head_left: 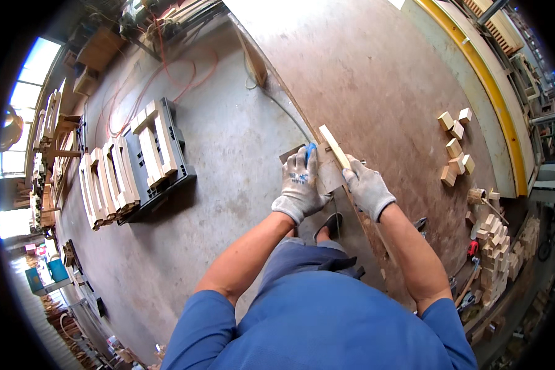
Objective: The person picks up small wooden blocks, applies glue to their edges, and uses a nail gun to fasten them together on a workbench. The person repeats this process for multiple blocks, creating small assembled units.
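Both my hands wear grey knit gloves. My left hand (300,185) grips a blue pen-like marker (310,151) with its tip on a thin brown board piece (328,174) at the edge of the large brown worktable (376,80). My right hand (367,187) presses down on a pale wooden strip (333,145) that lies across that board piece. The two hands are close together, with the board piece between them.
Several small wooden blocks (456,148) lie on the table to the right. More blocks and hand tools (490,246) pile at the lower right. A dark pallet with pale wooden frames (135,163) stands on the concrete floor at left. Red hoses (179,74) trail across the floor.
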{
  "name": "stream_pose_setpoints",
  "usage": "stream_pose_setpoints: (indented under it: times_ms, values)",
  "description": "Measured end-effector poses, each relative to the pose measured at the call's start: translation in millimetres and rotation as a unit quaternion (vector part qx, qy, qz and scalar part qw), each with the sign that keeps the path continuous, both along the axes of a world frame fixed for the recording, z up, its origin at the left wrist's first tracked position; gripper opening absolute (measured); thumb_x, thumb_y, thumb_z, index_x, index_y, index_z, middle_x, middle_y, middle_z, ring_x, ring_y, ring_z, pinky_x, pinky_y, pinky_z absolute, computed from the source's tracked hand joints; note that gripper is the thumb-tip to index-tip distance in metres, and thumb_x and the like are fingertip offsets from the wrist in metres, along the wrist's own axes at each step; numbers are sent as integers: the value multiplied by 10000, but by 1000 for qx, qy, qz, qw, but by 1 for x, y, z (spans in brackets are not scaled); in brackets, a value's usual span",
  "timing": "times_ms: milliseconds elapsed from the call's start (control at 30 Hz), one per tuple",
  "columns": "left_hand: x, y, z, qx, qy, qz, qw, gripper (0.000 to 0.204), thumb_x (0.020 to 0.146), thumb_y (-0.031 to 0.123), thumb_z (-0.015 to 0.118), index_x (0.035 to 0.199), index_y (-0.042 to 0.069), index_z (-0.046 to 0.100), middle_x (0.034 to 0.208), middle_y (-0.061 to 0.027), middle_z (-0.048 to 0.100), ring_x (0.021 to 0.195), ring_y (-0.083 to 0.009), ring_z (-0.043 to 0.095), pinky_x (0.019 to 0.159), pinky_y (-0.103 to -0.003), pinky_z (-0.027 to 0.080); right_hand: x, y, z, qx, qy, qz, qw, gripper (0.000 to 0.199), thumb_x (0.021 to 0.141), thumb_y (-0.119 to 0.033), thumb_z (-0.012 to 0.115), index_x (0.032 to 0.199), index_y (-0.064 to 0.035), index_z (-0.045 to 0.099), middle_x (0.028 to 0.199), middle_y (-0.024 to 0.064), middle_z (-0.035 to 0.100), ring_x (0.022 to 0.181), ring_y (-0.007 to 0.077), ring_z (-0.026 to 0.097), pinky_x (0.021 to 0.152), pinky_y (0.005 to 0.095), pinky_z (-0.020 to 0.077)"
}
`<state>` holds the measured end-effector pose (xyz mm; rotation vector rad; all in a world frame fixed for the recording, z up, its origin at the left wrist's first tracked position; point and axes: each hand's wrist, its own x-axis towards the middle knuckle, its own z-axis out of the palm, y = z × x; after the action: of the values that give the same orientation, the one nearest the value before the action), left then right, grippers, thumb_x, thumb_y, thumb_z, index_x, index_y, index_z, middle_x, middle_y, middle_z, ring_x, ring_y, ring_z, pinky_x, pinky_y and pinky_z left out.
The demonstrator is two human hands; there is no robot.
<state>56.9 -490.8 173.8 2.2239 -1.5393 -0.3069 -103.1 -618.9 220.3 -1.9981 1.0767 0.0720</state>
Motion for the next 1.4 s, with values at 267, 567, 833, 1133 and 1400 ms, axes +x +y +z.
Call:
stream_pose_setpoints:
  times_ms: [267, 567, 833, 1133, 1400]
  values:
    - [-3, 0, 2, 12, 10, 0, 1000, 1259, 630, 454, 886, 1610, -29, 262, 1542, -285, 385, 1377, -459, 405, 1175, -562, 335, -105, 47, -9, -57, 14, 18, 998, 499, 1060, -319, 508, 1486, -60, 520, 980, 307, 707, 917, 489, 689, 845, 556, 541]
    - [-4, 1, 2, 4, 27, 33, 999, 1281, 624, 449, 911, 1600, -55, 251, 1533, -300, 380, 1380, -475, 398, 1192, -545, 332, -92, 74, 25, 238, -65, -196, 949, 463, 1104, -258, 529, 1551, -142, 499, 738, 31, 596, 505, 107, 558, 466, 302, 505]
    - [-36, 16, 9, 32, 98, 188, 977, 1453, 599, 559, 954, 1608, -113, 154, 1567, -321, 337, 1470, -487, 313, 1240, -522, 266, -67, 73, 14, 297, -108, -204, 927, 463, 1118, -319, 495, 1544, -139, 507, 773, 53, 612, 521, 132, 578, 454, 308, 521]
    - [7, 29, 41, 135, 160, 84, 974, 1404, 595, 515, 978, 1638, -14, 202, 1454, -306, 484, 1406, -486, 461, 1115, -507, 471, -51, 47, 8, 293, -103, -188, 932, 468, 1116, -317, 504, 1556, -155, 499, 785, 46, 609, 533, 117, 567, 463, 300, 525]
    - [12, 14, 6, 35, -28, -44, 998, 1336, 584, 596, 929, 1596, -1, 293, 1514, -278, 400, 1425, -498, 368, 1218, -583, 301, -40, 42, 15, 281, -112, -178, 936, 465, 1113, -321, 513, 1550, -162, 507, 795, 37, 599, 540, 110, 564, 478, 294, 528]
